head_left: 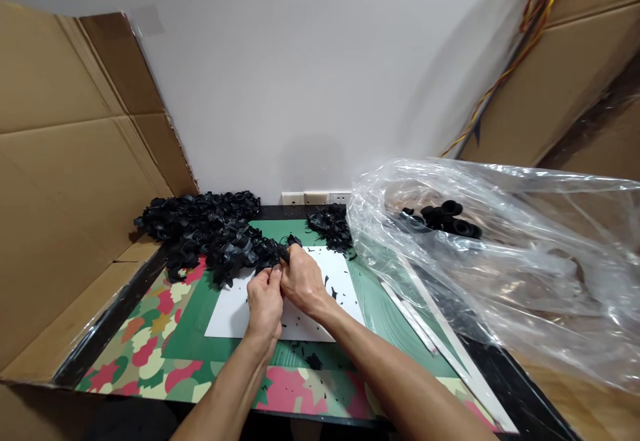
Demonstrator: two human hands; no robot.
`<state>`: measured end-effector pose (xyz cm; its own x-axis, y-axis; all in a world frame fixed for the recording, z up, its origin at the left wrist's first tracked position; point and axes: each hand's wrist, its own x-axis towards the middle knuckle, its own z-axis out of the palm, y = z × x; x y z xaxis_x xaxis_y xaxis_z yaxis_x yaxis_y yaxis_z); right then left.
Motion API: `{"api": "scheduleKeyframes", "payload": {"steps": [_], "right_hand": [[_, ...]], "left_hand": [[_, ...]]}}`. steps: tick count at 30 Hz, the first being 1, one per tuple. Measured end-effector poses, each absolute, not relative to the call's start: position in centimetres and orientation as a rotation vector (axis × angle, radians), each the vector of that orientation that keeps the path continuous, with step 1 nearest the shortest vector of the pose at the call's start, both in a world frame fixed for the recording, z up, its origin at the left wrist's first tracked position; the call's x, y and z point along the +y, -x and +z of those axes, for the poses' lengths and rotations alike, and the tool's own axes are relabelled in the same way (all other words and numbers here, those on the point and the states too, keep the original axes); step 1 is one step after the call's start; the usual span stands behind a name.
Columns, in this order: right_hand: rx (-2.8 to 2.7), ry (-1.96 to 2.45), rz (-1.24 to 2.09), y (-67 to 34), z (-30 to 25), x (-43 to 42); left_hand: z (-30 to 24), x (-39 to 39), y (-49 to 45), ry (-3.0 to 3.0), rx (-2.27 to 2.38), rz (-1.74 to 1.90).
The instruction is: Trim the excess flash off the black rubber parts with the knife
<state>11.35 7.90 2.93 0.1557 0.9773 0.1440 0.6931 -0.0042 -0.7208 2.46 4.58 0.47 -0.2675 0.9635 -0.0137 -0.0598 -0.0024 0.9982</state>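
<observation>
My left hand [265,297] and my right hand [303,279] are close together above a white sheet [225,321]. Both have their fingers pinched on a small black rubber piece [284,254], mostly hidden by the fingers. Just beyond my left hand lies a large heap of black ribbed rubber parts [215,227], spreading to the far left. Beyond my right hand sits a smaller pile of thin black scraps [330,224]. Black crumbs are scattered over the sheet, and a larger scrap [314,361] lies on the near side.
Under the sheet is a green mat [185,341] on a patterned cover [145,347]. A cardboard wall [75,147] stands at left. On the right, a clear plastic bag [505,274] holds several black rubber parts [445,217]. White strips [407,314] lie beside it. Wall sockets [316,198] are at the back.
</observation>
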Motion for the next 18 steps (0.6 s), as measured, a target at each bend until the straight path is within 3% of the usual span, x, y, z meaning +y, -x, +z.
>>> {"api": "scheduleKeyframes", "payload": {"steps": [7, 18], "right_hand": [[-1.461, 1.917, 0.387, -18.4, 4.5, 11.5], [-1.699, 1.553, 0.55, -17.9, 1.3, 4.7]], "left_hand": [[0.5, 3.0, -1.0, -0.773, 1.256, 1.199], [2.4, 3.5, -1.2, -0.413, 1.111, 1.109]]}}
